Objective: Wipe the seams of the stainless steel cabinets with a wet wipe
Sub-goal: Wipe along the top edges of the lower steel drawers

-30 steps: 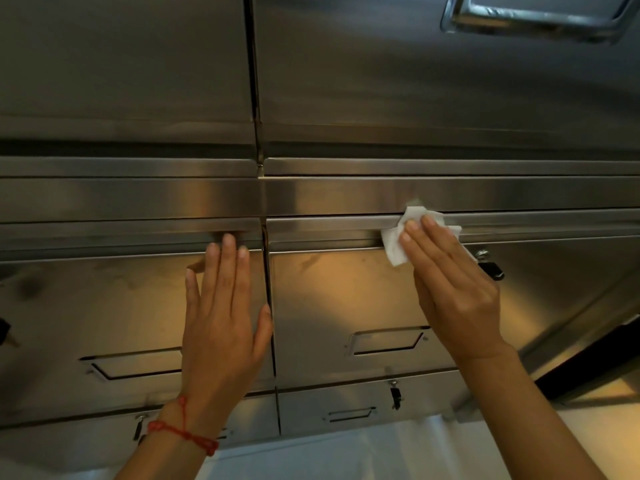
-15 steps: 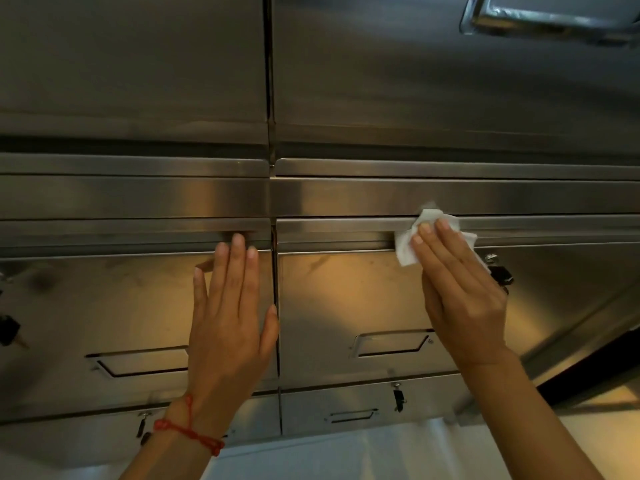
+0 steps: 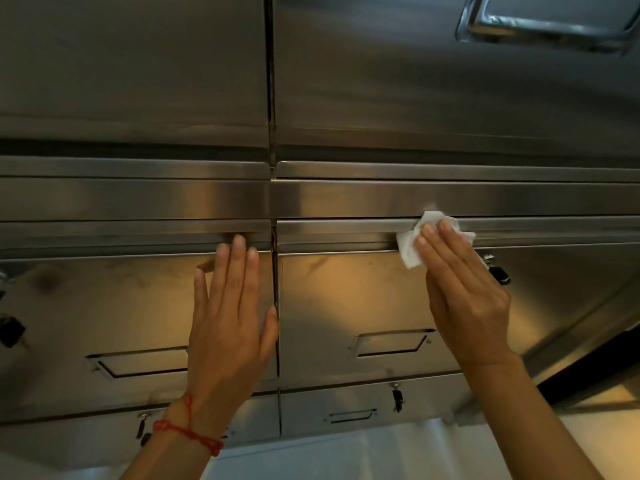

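Note:
Stainless steel cabinets (image 3: 346, 299) fill the view, with a horizontal seam (image 3: 346, 220) along the top of the lower doors and a vertical seam (image 3: 275, 271) between them. My right hand (image 3: 464, 292) presses a crumpled white wet wipe (image 3: 412, 244) against the horizontal seam above the right door, fingers straight on top of it. My left hand (image 3: 228, 313) lies flat on the left door beside the vertical seam, fingers straight, holding nothing. A red string bracelet circles that wrist.
Recessed handles (image 3: 388, 344) (image 3: 138, 362) sit in both lower doors. A lock with a black key (image 3: 498, 271) sits just right of my right hand; another key (image 3: 10, 330) is at the far left. An upper handle (image 3: 547, 26) shows top right.
My right hand has slid the wipe to the right along the horizontal seam. My left hand stays flat on the left door.

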Demonstrator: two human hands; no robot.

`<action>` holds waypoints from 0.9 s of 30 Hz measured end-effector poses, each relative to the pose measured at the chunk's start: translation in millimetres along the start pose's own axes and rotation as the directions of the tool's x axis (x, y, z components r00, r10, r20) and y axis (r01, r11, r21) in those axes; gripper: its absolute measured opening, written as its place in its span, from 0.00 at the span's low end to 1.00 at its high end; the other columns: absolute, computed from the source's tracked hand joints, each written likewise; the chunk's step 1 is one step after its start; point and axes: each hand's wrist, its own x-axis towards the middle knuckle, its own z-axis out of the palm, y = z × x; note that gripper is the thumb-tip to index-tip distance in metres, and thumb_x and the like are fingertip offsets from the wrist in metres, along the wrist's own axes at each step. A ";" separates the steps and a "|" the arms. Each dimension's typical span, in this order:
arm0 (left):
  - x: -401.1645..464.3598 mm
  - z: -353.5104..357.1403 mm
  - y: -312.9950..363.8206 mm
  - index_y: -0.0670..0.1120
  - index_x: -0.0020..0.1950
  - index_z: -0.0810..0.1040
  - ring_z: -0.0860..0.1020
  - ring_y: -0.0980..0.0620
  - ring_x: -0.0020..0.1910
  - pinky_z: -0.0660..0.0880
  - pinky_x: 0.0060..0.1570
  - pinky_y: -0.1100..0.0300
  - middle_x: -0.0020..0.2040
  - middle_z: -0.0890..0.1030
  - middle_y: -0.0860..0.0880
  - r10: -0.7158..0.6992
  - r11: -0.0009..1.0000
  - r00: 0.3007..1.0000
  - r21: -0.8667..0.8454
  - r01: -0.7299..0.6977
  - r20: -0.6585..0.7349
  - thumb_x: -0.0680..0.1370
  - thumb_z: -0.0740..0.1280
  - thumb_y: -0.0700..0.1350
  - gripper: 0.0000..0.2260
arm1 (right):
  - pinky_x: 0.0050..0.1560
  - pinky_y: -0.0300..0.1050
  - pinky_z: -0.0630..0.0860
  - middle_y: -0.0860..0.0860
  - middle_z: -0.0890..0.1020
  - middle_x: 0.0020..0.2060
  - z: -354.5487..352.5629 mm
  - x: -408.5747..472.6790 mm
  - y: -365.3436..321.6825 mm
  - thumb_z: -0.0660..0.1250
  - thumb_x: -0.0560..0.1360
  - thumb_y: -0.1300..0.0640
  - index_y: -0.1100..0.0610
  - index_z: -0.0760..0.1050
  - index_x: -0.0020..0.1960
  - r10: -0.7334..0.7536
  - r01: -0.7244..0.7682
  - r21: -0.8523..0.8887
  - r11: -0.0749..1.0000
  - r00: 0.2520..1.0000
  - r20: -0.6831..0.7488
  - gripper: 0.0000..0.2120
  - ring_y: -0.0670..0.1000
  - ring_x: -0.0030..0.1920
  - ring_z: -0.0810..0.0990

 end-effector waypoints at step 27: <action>-0.6 3.6 75.9 0.39 0.72 0.58 0.55 0.43 0.73 0.52 0.70 0.42 0.73 0.59 0.39 0.052 0.991 0.998 -0.128 -0.049 0.023 0.76 0.55 0.47 0.26 | 0.59 0.58 0.74 0.62 0.77 0.58 -32.8 -7.1 19.1 0.69 0.72 0.69 0.66 0.76 0.58 -0.049 0.050 0.009 0.999 0.999 -0.023 0.15 0.60 0.61 0.74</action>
